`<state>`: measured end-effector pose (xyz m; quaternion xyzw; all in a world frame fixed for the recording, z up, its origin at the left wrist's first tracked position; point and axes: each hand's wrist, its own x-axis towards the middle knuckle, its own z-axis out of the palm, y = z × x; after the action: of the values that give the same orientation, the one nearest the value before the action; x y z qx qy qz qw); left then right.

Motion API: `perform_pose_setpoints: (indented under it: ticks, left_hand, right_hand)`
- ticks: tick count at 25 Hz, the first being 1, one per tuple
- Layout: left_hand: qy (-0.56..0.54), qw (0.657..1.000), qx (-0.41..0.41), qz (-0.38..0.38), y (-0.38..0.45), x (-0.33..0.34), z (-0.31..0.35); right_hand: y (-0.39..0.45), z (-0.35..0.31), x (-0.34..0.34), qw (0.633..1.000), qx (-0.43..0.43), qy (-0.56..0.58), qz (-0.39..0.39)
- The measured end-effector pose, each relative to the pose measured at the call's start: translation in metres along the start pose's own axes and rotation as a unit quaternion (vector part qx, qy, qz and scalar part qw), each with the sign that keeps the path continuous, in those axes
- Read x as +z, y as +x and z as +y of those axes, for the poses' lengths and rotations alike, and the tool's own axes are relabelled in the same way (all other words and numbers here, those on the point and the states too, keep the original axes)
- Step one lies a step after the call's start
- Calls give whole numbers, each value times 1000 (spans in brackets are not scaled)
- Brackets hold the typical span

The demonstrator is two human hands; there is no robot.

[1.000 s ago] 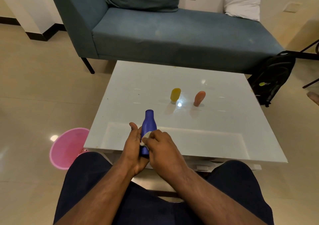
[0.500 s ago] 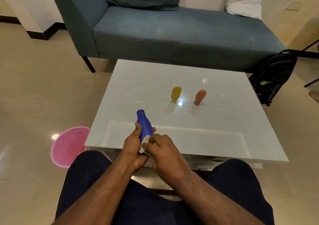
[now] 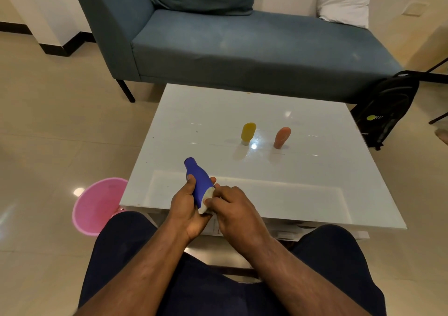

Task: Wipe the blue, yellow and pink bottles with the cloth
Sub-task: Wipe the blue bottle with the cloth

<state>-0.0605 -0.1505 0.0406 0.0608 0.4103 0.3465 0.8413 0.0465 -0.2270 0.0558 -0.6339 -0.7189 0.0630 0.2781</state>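
Blue bottle (image 3: 199, 182) is being held over the near edge of the white table (image 3: 315, 184), tilted with its neck pointing up and to the left. The left hand (image 3: 188, 210) is gripping it from the left side, thumb lying along the body and fingers curling round behind it. The right hand (image 3: 231, 209) is pinching a small white cloth (image 3: 208, 197) and pressing it against the lower right part of the bottle, close to the base; most of the cloth is hiding under the fingers, so only a pale fold is showing. Both forearms are reaching forward above the person's dark trousers (image 3: 218, 286).

Farther back on the table, the yellow bottle (image 3: 248, 132) is standing to the left and the pink bottle (image 3: 282, 137) to the right, near each other but apart, each resting on its cap end. Both are sitting well away from the hands.

On the floor to the left of the table a pink bin (image 3: 97, 204) is standing. Beyond the table a blue-grey sofa (image 3: 242, 49) is stretching across the far side, carrying a white pillow (image 3: 344, 2) at its right end. A black backpack (image 3: 385, 112) is leaning on the floor at the far right.
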Motion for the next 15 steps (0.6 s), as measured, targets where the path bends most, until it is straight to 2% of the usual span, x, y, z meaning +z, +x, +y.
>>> perform_pose_setpoints:
  ticks: [2,4,6,9,15]
  left_hand:
    - [-8,1000,3,-6,2,-1,1]
    - [-20,1000,4,-16,3,-2,0]
    - [-26,999,6,-27,4,-2,2]
    - [9,999,1,-37,4,-1,2]
    - [20,999,-15,-46,-4,5,-5]
  right_hand:
    - [0,6,-3,993,69,89,23]
    - [2,11,-7,969,164,183,33]
    - [4,13,-8,952,214,216,31]
    - [12,12,-11,945,239,223,10]
    - [38,15,-22,918,270,288,37]
